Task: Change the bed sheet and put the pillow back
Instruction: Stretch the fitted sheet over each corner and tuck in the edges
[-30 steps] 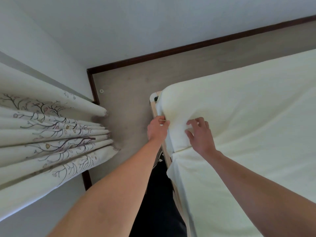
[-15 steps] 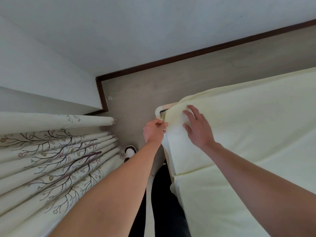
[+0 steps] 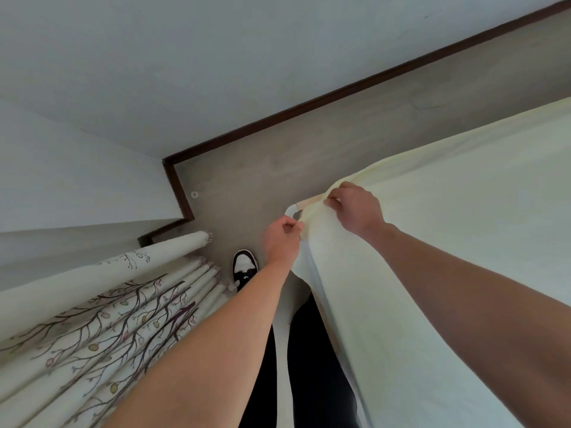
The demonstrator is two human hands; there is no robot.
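Head view: left hand (image 3: 282,239) and right hand (image 3: 355,208) fingers pinch sheet (image 3: 448,227) edge at bed corner (image 3: 296,208).

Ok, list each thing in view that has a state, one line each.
Sheet: pale yellow, spread over the bed, corner lifted and pinched by both hands.
Left hand: pinches the sheet's edge at the corner.
Right hand: grips the sheet on top of the corner.
Bed frame: corner partly uncovered.
Curtain: bunched in folds, hanging to the floor.
Shoe: on the foot, flat on the floor.
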